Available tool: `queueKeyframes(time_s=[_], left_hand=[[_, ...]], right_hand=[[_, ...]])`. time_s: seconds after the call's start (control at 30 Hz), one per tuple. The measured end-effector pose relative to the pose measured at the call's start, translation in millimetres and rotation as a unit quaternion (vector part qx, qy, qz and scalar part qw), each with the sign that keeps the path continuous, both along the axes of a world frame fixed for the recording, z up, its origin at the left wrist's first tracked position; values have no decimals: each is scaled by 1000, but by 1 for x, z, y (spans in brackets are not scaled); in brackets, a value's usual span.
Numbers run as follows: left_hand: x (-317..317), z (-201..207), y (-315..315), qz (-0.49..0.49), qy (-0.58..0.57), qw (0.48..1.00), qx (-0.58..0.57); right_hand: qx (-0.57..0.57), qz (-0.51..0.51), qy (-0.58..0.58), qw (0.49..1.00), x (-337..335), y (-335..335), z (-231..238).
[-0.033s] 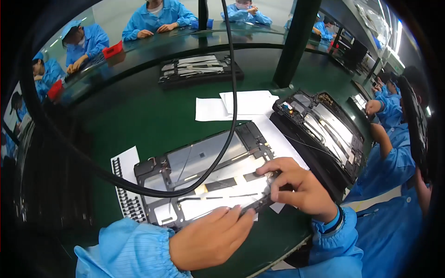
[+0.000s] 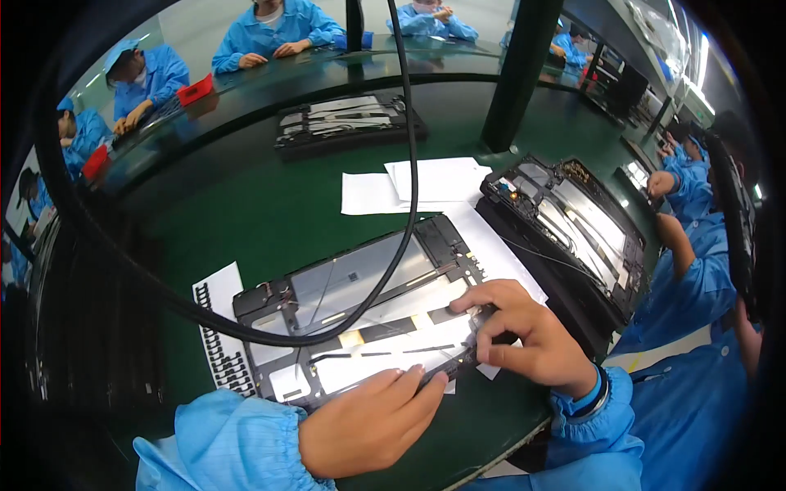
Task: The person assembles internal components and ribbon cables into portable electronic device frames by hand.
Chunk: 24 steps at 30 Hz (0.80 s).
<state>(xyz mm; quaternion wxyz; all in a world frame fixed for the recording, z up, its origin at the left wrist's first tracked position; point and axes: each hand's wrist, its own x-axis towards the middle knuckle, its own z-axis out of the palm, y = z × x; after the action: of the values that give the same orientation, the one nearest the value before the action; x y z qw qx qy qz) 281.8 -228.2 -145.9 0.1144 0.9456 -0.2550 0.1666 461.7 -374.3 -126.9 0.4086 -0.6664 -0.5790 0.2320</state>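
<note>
An opened tablet-like device (image 2: 360,282), with silver plates and a black frame, lies slanted in front of me. My left hand (image 2: 372,425) rests along its near edge with fingers stretched out, the fingertips touching the frame. At the device's right end is my right hand (image 2: 536,340). Its index finger touches the inside near a dark strip, while the thumb and a curled finger close together at the edge; whatever is between them is hidden. Under the left end sits a white sheet (image 2: 216,290) bearing rows of small black pieces.
A black cable (image 2: 412,147) loops down across the view over the device. Similar opened devices lie on a dark stack (image 2: 565,221) at right and farther back (image 2: 344,119). White papers (image 2: 434,180) lie beyond, near a dark post (image 2: 524,78). Co-workers in blue sit around.
</note>
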Motion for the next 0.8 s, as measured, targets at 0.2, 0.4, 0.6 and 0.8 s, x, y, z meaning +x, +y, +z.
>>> queueKeyframes(time_s=[0.2, 0.4, 0.6, 0.8], left_hand=[[4, 8, -2, 25, 65, 998, -1], [1, 9, 1, 28, 48, 998, -2], [0, 8, -2, 42, 39, 998, -2], [18, 18, -11, 34, 45, 998, -38]], right_hand=[[-3, 1, 0, 1000, 3, 3, -3], [-8, 2, -25, 1000, 5, 4, -2], [8, -3, -46, 999, 1, 6, -5], [23, -13, -44, 999, -1, 4, -6]])
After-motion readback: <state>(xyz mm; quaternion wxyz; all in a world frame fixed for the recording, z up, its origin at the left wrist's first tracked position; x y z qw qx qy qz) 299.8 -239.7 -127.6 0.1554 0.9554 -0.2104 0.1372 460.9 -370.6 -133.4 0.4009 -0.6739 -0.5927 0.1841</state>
